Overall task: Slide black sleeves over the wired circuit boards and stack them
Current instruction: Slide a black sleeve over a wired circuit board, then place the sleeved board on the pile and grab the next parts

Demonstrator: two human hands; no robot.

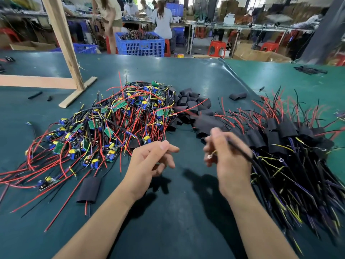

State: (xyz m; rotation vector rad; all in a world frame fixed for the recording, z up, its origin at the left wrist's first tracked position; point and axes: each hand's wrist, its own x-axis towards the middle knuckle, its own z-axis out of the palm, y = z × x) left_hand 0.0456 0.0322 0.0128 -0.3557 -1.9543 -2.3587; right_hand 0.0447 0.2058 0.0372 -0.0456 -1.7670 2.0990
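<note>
A big heap of bare wired circuit boards [112, 124] with red, black and yellow leads lies left of centre on the green table. Behind it sits a pile of empty black sleeves [190, 103]. To the right, sleeved boards [280, 135] lie stacked in a row with their wires fanned out. My right hand [225, 157] is blurred and pinches a thin black wire [240, 152] that runs into that stack, a yellow lead with a ring terminal at its fingers. My left hand [149, 163] hovers near the heap's front edge, fingers loosely curled, holding nothing. One sleeved board [88, 189] lies alone at front left.
A wooden frame [71, 71] stands on the table at back left, with two short black tube pieces [35, 95] nearby. A loose sleeve [238, 95] lies behind the stack. Beyond the table's far edge are a blue crate [140, 43], red stools and seated people.
</note>
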